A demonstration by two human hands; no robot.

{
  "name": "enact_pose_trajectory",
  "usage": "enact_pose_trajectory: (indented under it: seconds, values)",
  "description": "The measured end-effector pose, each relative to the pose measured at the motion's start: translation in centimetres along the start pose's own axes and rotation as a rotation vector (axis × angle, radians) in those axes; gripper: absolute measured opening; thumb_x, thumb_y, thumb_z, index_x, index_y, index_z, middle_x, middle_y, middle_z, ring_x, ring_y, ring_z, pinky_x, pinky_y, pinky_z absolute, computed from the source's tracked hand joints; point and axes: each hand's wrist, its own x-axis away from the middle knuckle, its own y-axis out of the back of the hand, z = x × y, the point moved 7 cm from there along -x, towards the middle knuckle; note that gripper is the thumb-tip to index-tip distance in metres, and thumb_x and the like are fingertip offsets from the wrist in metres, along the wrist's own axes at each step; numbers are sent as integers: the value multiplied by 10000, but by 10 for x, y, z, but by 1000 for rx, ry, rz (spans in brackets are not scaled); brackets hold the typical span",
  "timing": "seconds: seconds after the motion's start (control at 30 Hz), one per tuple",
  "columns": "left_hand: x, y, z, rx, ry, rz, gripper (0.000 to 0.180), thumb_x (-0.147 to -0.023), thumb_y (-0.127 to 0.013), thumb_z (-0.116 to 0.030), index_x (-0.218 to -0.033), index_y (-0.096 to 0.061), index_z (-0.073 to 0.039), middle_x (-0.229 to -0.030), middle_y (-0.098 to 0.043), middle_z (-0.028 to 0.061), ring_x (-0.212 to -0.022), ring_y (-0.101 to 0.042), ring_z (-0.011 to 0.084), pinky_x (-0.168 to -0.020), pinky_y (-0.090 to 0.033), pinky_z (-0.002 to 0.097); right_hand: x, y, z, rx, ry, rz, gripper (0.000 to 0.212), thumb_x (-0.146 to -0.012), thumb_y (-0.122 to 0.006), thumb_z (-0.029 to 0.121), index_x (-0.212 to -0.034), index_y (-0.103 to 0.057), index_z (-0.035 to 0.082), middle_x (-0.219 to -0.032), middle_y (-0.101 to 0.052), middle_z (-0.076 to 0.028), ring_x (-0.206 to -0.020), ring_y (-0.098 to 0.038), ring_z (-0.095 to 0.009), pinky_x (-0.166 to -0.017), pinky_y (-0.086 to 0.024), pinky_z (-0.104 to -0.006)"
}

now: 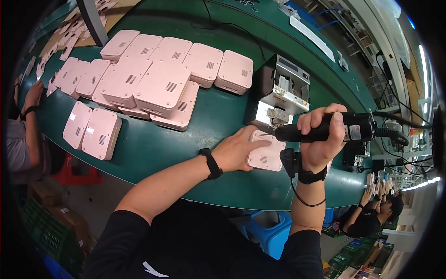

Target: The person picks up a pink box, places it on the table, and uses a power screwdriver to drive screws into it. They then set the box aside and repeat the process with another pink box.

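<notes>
My right hand is wrapped around a black electric screwdriver. The tool lies nearly level, and its thin bit points left, over the upper part of a white square plastic housing. Whether the bit touches a screw is too small to make out. My left hand grips that housing from its left side, thumb across its face, holding it on the green table. Just beyond the housing stands a black and silver screw feeder.
Several similar housings are stacked at the far left, with two more nearer. Green worktable runs beneath everything. A co-worker's hand is at the left edge; another person works at far right. A blue stool stands below.
</notes>
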Motion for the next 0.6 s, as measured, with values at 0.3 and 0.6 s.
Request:
enact_pose_trajectory:
  seconds: [0.3,0.6]
  values:
    - [2,-1,-2,-54,-35,-42,807,-564,-864,-112,-1314,-587,-215,-1332,-413,160,-1227,-489,371,-988,-500,415,5,-5,-30,8,-53,-11,206,-940,-554,261,-967,-489,67,-658,-486,-69,-501,-455,-168,-523,-433,-339]
    - [0,0,-2,-28,-43,-55,808,-570,-861,-112,-1319,-583,-227,-1327,-422,160,-1230,-487,369,-994,-495,418,7,-9,-28,31,-49,-4,193,-946,-551,244,-966,-490,63,-651,-484,-74,-499,-456,-170,-520,-432,-339]
